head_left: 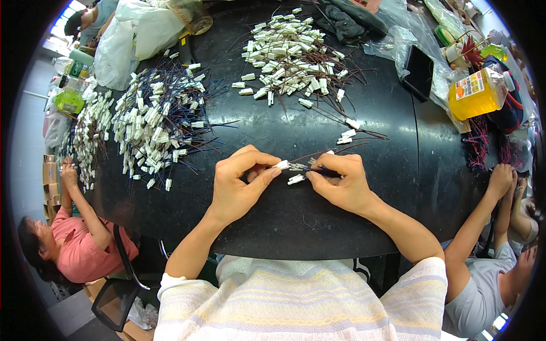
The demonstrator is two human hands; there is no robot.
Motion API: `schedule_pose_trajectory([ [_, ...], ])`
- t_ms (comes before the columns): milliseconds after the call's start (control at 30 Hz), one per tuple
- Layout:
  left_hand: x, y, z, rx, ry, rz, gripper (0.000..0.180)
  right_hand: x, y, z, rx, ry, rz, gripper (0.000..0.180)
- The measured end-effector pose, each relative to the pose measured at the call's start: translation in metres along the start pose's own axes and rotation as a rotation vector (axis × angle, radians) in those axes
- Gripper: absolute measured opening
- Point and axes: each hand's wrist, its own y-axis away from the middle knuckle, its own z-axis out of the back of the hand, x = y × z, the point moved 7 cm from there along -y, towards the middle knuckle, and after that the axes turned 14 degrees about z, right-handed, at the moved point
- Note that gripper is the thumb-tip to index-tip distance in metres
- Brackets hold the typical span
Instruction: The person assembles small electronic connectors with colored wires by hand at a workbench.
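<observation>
My left hand [242, 182] pinches a small white plastic connector [282, 165] between thumb and forefinger, just above the black table [284, 216]. My right hand [341, 182] grips thin dark wires [318, 169] with metal ends that meet the connector. A second white connector [295, 179] lies just under my fingertips. A few white connectors with reddish wires [348, 135] lie beyond my right hand.
A heap of white connectors with dark red wires [290, 57] lies far centre. A pile with blue wires [153, 119] lies far left. A yellow bottle [478, 94] and black phone [420, 71] sit right. Other people work at the left [79, 238] and right [495, 227].
</observation>
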Motion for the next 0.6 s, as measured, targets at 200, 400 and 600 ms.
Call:
schedule_pose_trajectory([
  [200, 0.014, 0.001, -0.006, 0.073, 0.138, 0.148, 0.012, -0.008, 0.002, 0.004, -0.081, -0.17, -0.17, 0.008],
  [400, 0.015, 0.002, -0.011, 0.073, 0.258, 0.207, 0.012, -0.008, 0.002, 0.002, -0.104, -0.264, -0.19, 0.011],
  [600, 0.018, 0.002, -0.007, 0.025, 0.27, 0.196, 0.013, -0.013, 0.004, 0.006, -0.091, -0.207, -0.221, 0.011],
])
